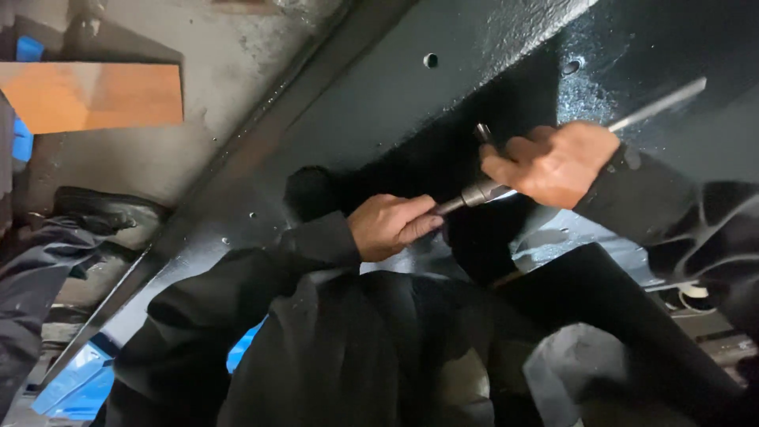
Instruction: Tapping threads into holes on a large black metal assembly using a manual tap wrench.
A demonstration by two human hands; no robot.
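My left hand (391, 225) is closed around the lower end of a metal ratchet tool (473, 194), gripping its dark extension bar. My right hand (553, 162) grips the tool's head and handle, whose silver shaft (660, 103) sticks out to the upper right. Both hands press the tool against a black painted steel frame (411, 103) with small round holes (430, 60). A small bolt or socket end (482, 130) shows just above my right fingers. What the tool's tip sits on is hidden in shadow.
An orange wooden board (91, 95) lies on the grey concrete floor (213, 55) at upper left. Black sleeves and a dark jacket (316, 348) fill the lower middle. Blue plastic (75, 387) shows at the bottom left. A black ribbed part (711, 229) sits at right.
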